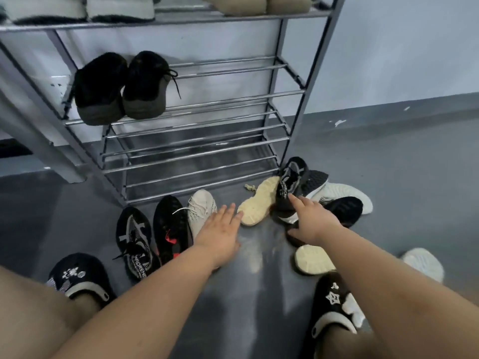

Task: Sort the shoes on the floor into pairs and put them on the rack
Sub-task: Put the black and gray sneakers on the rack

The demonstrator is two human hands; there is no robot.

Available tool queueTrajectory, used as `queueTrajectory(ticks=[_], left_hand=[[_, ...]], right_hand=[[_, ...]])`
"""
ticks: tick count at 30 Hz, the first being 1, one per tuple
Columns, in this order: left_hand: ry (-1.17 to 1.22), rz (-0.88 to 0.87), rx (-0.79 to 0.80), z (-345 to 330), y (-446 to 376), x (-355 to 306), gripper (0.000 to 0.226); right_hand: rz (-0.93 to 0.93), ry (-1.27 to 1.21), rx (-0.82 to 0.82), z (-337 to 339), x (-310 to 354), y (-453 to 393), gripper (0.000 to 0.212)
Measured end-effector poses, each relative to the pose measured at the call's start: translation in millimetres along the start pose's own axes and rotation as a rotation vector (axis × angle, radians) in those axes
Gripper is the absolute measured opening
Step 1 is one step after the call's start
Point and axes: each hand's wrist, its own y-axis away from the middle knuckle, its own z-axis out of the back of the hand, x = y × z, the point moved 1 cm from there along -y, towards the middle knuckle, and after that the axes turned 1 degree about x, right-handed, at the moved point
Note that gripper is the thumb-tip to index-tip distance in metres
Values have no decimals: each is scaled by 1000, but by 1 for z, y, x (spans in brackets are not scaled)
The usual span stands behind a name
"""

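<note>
Shoes (171, 226) scattered on grey floor (414, 161) w/ metal rack (202, 141).

- Grey floor (388, 164) fills the lower frame, with loose shoes (171, 226) scattered at centre.
- Metal rack (228, 99), upper centre, holds black shoes (119, 86) at upper left.

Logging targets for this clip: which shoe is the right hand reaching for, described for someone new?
From the rack's front right foot, look to the heap of shoes beside it. The black knit shoe on top has white lettering, and the right hand's fingers touch it.
</note>
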Motion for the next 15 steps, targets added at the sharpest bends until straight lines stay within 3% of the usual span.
queueTrajectory(ticks=[9, 15], left_hand=[[-82, -259, -108, 63, -56, -125, 69], [-187, -409, -103, 65, -94, -201, 68]], right_hand=[[-158, 157, -135, 97, -135, 56, 91], [-238, 203, -133, 105, -220, 78, 88]])
